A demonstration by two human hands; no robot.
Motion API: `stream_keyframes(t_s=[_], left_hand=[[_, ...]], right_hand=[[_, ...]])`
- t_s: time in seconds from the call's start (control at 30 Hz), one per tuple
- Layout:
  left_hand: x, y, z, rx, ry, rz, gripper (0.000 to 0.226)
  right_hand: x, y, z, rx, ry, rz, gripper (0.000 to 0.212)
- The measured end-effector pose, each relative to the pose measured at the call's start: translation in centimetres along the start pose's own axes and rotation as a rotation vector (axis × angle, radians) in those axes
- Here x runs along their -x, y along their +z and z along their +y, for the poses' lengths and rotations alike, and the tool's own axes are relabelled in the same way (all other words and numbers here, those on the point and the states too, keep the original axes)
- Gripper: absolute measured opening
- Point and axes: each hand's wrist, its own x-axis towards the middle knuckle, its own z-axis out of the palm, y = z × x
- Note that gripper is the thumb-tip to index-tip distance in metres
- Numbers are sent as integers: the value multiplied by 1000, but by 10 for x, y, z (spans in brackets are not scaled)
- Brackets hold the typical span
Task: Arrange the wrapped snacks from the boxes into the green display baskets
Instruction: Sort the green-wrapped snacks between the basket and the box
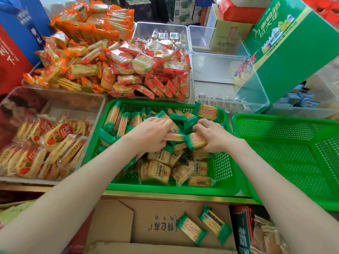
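Observation:
A green display basket (227, 158) in the middle holds several green-wrapped cracker packs (157, 171). Both my hands are inside it. My left hand (150, 133) grips a cracker pack (174, 136) lying flat. My right hand (212, 135) grips another cracker pack (197, 141) beside it, and the two packs touch. A second green basket (286, 154) stands on the right with nothing visible in it. Below, an open cardboard box (157, 222) holds two green-wrapped packs (190, 228).
A clear bin (95, 114) of red-labelled biscuits stands at left. Piles of orange and red snack packs (113, 66) fill bins behind. Clear bins (229, 85) stand at back right beside a large green carton (289, 52). A red box (244, 230) sits bottom right.

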Motion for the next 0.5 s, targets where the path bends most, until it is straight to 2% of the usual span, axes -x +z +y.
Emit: stream_keyframes(t_s=[0.13, 0.23, 0.37, 0.5], left_hand=[[-16, -8, -10, -107, -2, -266, 83], [-23, -6, -6, -216, -38, -447, 87], [-25, -6, 3, -255, -119, -466, 90], [-24, -13, 15, -318, -154, -372, 79]], right_hand=[[-8, -5, 0, 145, 44, -114, 74], [-4, 0, -6, 238, 70, -100, 81], [3, 7, -9, 346, 45, 32, 79], [16, 22, -8, 470, -12, 194, 71]])
